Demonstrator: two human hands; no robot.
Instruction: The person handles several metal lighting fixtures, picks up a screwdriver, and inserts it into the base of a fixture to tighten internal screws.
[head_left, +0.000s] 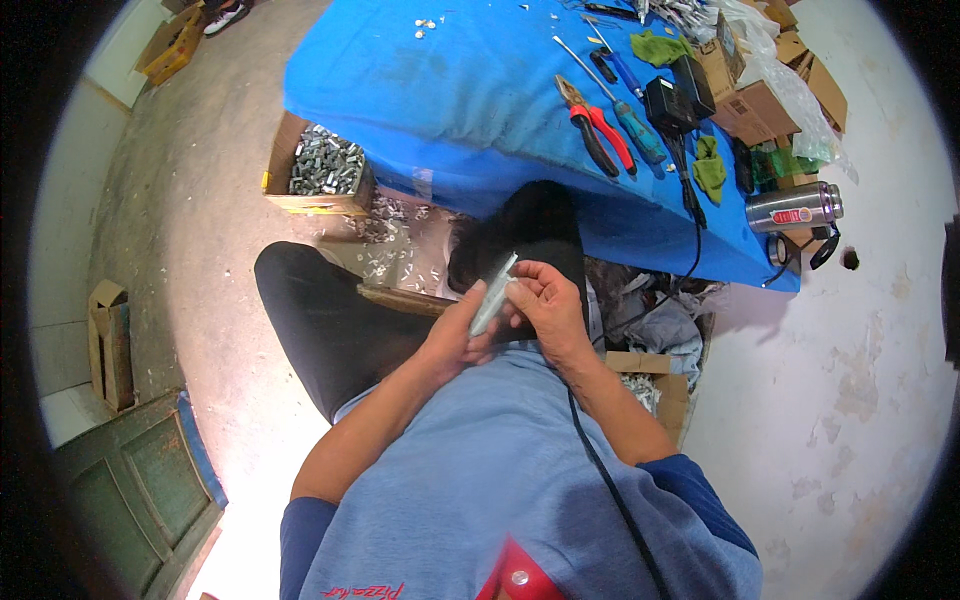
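Holding a long, pale-grey, metallic-looking piece on the near side of the table draped in bright blue cloth, the left hand in the head view has its thumb and fingers clamped around the lower part. The right hand has thumb and fingertips bent together at its upper right side; whether they pinch it cannot be told. Left of the table stands an open cardboard box of small silvery pieces. The step seems to be close two-handed handling; the next move probably calls for a steady left grip and small right-finger adjustments
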